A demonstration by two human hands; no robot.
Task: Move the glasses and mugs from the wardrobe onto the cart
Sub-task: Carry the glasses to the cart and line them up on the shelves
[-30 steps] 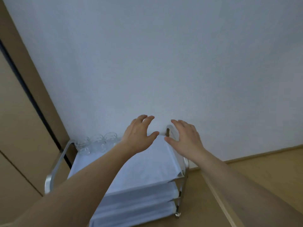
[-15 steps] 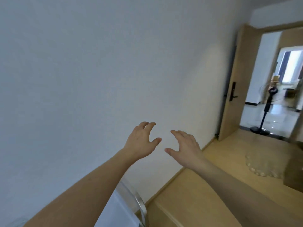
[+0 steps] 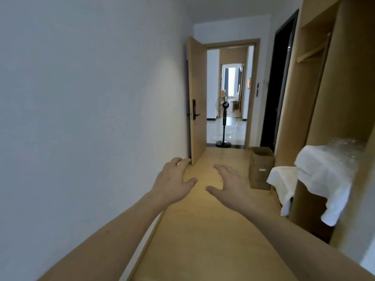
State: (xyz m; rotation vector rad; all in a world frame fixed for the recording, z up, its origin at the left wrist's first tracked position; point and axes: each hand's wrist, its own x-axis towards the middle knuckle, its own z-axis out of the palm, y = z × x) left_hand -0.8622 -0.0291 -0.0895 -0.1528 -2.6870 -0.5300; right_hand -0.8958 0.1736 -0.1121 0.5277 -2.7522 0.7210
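I look down a narrow hallway with a smooth, pale wood floor [image 3: 203, 240] and a flat matte white wall [image 3: 81, 98] running along my left. On my right stands the wardrobe [image 3: 345, 98], built of light wood panels with square edges and open fronts; a wooden rail crosses its upper part. White cloth [image 3: 324, 179] lies draped over its shelves, soft and creased, its corners hanging loose over the edge. On the nearer shelf, above the cloth, I make out the glasses [image 3: 343, 147] — clear and knobbly in outline, blurred, so I cannot count them or tell mugs among them. The cart does not show from here.

A plain brown cardboard box [image 3: 260, 169], tall and open at the top, stands on the floor just beside the wardrobe. Beyond it a wooden door [image 3: 197, 98] with a dark metal handle stands open against the left wall, and through the doorway a black pedestal fan [image 3: 224, 126] rises on a thin pole from a round base on a glossy tiled floor.

Both forearms reach forward, bare, backs of the hands up. The left hand [image 3: 171, 183] hangs over the floor near the wall, fingers bent loosely downward, thumb out to the side, holding nothing. The right hand [image 3: 231, 185] hovers near it — fingers straighter and slightly spread, thumb pointing left, also holding nothing. The two thumbs are near each other but apart.
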